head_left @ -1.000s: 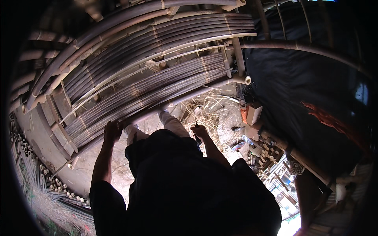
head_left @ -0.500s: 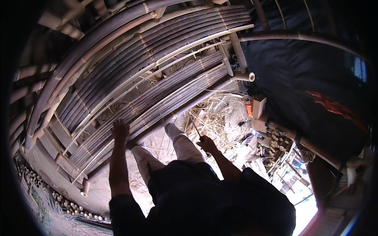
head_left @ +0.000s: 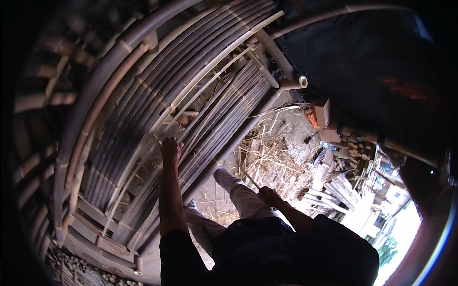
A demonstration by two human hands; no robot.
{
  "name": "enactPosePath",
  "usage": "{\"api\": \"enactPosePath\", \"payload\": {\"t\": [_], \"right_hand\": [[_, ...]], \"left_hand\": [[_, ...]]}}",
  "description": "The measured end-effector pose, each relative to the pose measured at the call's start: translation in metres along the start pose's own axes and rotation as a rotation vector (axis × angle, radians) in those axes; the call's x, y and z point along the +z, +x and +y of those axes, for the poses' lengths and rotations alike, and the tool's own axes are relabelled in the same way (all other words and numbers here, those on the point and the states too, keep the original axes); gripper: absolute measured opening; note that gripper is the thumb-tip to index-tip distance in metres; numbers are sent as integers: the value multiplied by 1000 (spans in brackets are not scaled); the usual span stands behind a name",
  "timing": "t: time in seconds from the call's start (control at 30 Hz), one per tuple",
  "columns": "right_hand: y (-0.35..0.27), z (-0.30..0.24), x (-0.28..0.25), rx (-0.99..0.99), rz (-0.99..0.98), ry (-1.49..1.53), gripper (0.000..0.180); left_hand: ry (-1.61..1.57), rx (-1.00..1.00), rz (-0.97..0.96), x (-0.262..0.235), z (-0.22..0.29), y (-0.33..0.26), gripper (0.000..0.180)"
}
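A large bamboo bench (head_left: 202, 71) stands in front of me, tilted across the head view. Its seat slats (head_left: 238, 99) run side by side along a thick front pole (head_left: 243, 127). My left hand (head_left: 172, 149) is over the inner edge of the seat slats, close to the gap below the backrest slats (head_left: 157, 95). Its fingers look apart, with nothing in them; whether they touch the slats is unclear. Low in front of my right thigh, my right hand (head_left: 270, 196) is closed round a thin, straight stick-like tool (head_left: 250, 178), which points up toward the seat.
Pale bamboo shavings (head_left: 274, 148) litter the ground right of the bench. Beyond them are an opened cardboard box (head_left: 323, 113) and stacked cut bamboo pieces (head_left: 358, 151). A dark sheet (head_left: 343, 62) hangs at the right. More bamboo ends (head_left: 81, 269) lie at the lower left.
The view has turned, so the bench now slants more steeply. My left hand has moved farther in over the seat, toward the backrest. My right hand still holds the thin tool.
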State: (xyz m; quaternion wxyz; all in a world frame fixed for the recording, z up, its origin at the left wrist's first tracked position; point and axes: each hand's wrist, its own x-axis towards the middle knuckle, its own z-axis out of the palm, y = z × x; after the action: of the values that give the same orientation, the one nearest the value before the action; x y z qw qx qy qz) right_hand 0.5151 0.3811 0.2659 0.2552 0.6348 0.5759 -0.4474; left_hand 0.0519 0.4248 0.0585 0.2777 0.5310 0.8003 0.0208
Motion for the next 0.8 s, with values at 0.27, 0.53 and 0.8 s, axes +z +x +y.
{"api": "enactPosePath", "payload": {"t": [0.27,0.53,0.8], "right_hand": [[-10,32,-59,16,148,76,42],[-47,54,-55,175,263,442,48],[-196,-17,-98,-139,550,1205,19]], "left_hand": [[-281,97,75,-49,36,-52,44],[-375,353,-149,-235,145,-206,37],[-510,816,106,-344,196,-313,33]]}}
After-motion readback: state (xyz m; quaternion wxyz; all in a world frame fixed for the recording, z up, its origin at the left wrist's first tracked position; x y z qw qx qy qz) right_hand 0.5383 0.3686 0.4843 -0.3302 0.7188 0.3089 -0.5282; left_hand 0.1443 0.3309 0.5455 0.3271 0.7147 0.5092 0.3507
